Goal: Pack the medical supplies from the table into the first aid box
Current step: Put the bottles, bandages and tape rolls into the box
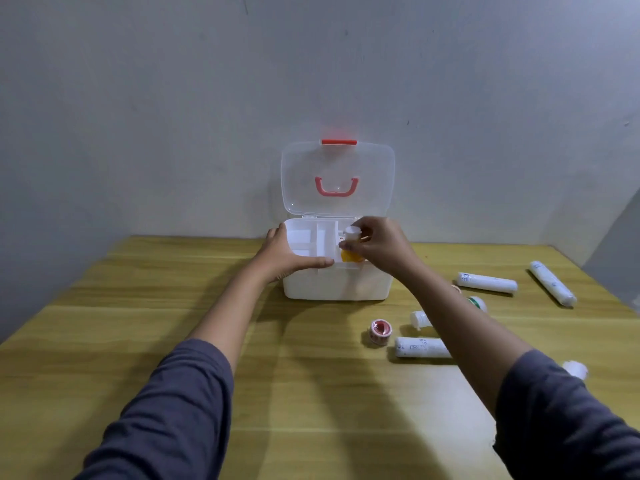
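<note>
White first aid box (337, 284) stood at the far middle of the wooden table (173, 341), against the wall. Its clear lid (337, 168) was swung up and back, red handle (335, 188) and red latch (338, 142) showing. A white divided tray (311, 239) sat in the top of the box.

Left hand (289, 256) lay flat over the tray's 9 o'clock side, fingers spread and extended, thumb along the near rim; it held nothing and only pressed on the box.

Right hand (379, 245) was over the tray's 3 o'clock compartment, fingers curled closed around a small bottle (351, 245) with a white cap and orange-yellow body. The bottle was upright, its base down inside that compartment; whether it touched the floor could not be told.

Loose supplies lay on the table from 3 to 5 o'clock of the box: two white bandage rolls (486, 282) (552, 283) well apart from it at 3 o'clock, a third bandage roll (420, 347) at 5 o'clock, a red-and-white tape roll (380, 329) just beside that, and a small white bottle (419, 319) on its side, partly hidden by the right forearm. A green-banded item (478, 303) showed behind the arm, too hidden to identify.
</note>
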Demonstrator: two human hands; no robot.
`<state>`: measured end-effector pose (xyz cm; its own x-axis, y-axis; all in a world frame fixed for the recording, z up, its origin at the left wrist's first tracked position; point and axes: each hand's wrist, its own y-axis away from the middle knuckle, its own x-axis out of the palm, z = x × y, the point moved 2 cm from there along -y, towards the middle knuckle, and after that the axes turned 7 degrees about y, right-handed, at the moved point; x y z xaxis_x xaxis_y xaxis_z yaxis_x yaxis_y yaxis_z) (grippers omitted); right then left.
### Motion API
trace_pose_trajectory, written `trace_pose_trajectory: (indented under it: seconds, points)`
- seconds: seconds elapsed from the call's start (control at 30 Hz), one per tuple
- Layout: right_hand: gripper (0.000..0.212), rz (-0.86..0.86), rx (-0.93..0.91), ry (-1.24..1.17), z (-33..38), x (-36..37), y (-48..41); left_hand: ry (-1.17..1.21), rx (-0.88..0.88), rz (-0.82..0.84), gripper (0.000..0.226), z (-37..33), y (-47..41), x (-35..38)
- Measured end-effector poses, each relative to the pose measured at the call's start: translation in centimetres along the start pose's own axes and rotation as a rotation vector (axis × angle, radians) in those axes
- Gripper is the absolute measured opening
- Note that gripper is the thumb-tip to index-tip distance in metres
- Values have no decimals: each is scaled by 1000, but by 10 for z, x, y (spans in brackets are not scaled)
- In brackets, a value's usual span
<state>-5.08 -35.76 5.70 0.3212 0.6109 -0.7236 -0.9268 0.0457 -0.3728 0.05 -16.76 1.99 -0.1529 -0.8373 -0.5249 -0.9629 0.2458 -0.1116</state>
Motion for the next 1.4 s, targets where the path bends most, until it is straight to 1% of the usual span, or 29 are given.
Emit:
trace_pose_trajectory:
  seconds: [0.03, 0.13, 0.23, 0.3, 0.43, 0.5, 0.6, 0.67, 0.7, 0.77, 0.87, 0.97, 1.03, 1.07, 1.13, 1.17, 1.27, 1.37, 1.4]
  points:
    - [29, 25, -18, 34, -1, 2, 2, 3, 4, 4, 106, -1, 1, 0]
    - [31, 85, -65, 129, -1, -1, 8, 13, -6, 18, 121, -3, 1, -1]
    - [35, 87, -37, 105, -3, -16, 14, 25, -46, 18, 138, -3, 1, -3]
    - [36, 63, -25, 34, -8, -31, 22, 40, -70, 19, 140, 1, -1, -4]
    - [25, -28, -14, -21, -29, -61, 52, 76, -65, 24, 138, 8, -5, -5]
    - [25, 30, -8, 53, -45, -68, 69, 86, -67, 18, 138, 4, -2, -4]
    - [35, 209, 8, 222, -70, -67, 93, 90, -72, 21, 146, 0, 1, -5]
    - [41, 344, 13, 349, -81, -58, 105, 90, -74, 29, 145, -1, 2, -5]
    - [41, 380, -12, 435, -85, -52, 109, 90, -77, 32, 144, -1, 2, -5]
    - [36, 380, -65, 547, -87, -44, 111, 88, -76, 30, 147, -1, 3, -5]
    - [32, 334, -75, 583, -84, -40, 108, 91, -82, 32, 151, 1, 2, -5]
    - [27, 326, -87, 597, -84, -40, 106, 88, -80, 36, 153, 0, 2, -5]
    - [27, 285, -82, 572, -83, -45, 107, 86, -79, 39, 154, 1, 1, -4]
    - [28, 245, -53, 512, -83, -50, 105, 87, -82, 46, 155, 1, 1, -5]
    - [28, 139, 27, 311, -79, -64, 100, 84, -97, 65, 156, 2, 0, -5]
    - [27, 73, 47, 224, -76, -71, 97, 84, -106, 72, 156, 2, -1, -6]
    - [25, -167, 8, 99, -61, -86, 81, 90, -113, 73, 156, 2, -1, -5]
    - [25, -413, -8, -145, -35, -90, 62, 101, -94, 46, 145, 1, 0, -3]
    - [25, -469, -16, -202, -25, -89, 55, 103, -88, 39, 141, 1, 1, -3]
